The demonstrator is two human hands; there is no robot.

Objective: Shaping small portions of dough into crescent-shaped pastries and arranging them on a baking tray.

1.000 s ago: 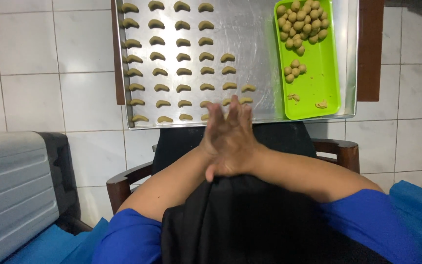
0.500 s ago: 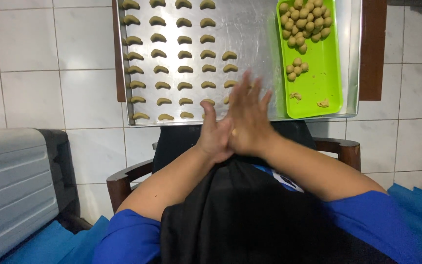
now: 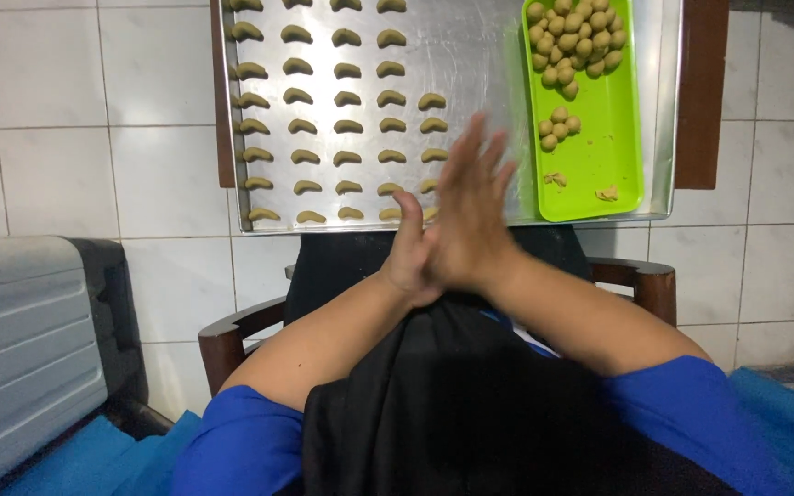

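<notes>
Left hand [image 3: 411, 257] and right hand [image 3: 470, 220] are pressed flat palm to palm, anything between hidden; shiny metal baking tray [image 3: 480, 55] of crescent-shaped dough pieces [image 3: 346, 96] sits just beyond the fingertips.

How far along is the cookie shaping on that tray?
Done: the metal tray holds five columns of shaped crescents, the fifth shorter than the rest. In hand: the left hand and right hand are pressed palm to palm over the tray's near edge; whether dough sits between them is hidden. Left: a pile of dough balls waits in the green tray, and the metal tray's right part is bare.
</notes>
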